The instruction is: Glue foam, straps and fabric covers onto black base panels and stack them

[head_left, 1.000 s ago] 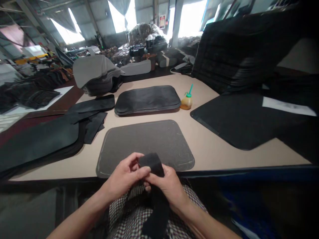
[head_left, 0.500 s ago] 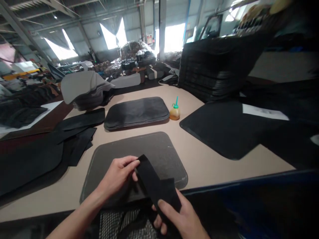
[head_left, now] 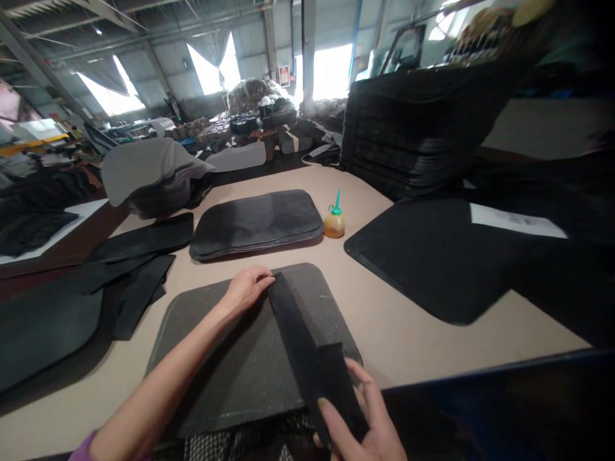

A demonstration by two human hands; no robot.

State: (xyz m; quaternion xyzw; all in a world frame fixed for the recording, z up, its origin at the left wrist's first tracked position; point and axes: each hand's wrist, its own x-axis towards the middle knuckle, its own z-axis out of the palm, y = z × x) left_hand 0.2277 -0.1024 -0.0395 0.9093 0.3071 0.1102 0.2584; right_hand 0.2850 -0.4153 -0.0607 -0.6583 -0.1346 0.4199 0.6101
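My left hand (head_left: 248,288) pinches the far end of a long black strip (head_left: 291,320), thumb against fingers. The strip slants from there down toward me across a dark grey rounded board (head_left: 230,365). Its near part is gripped by my right hand (head_left: 368,416), with the thumb on top and the fingers beneath. A second, shorter black layer (head_left: 331,358) shows in the right hand, overlapping the strip; whether it is a separate piece or a fold I cannot tell.
Beyond the board lies a stack of dark rounded panels (head_left: 259,221), with a green-tipped oil bottle (head_left: 335,224) beside it. Black sheets (head_left: 427,256) lie at the right, near a tall black pile (head_left: 413,128). More black pieces (head_left: 139,294) and grey sheets (head_left: 144,169) are at left.
My left hand has moved away from me with the strip's end, so a longer stretch of strip shows between my hands. The right hand has shifted slightly right and toward me.
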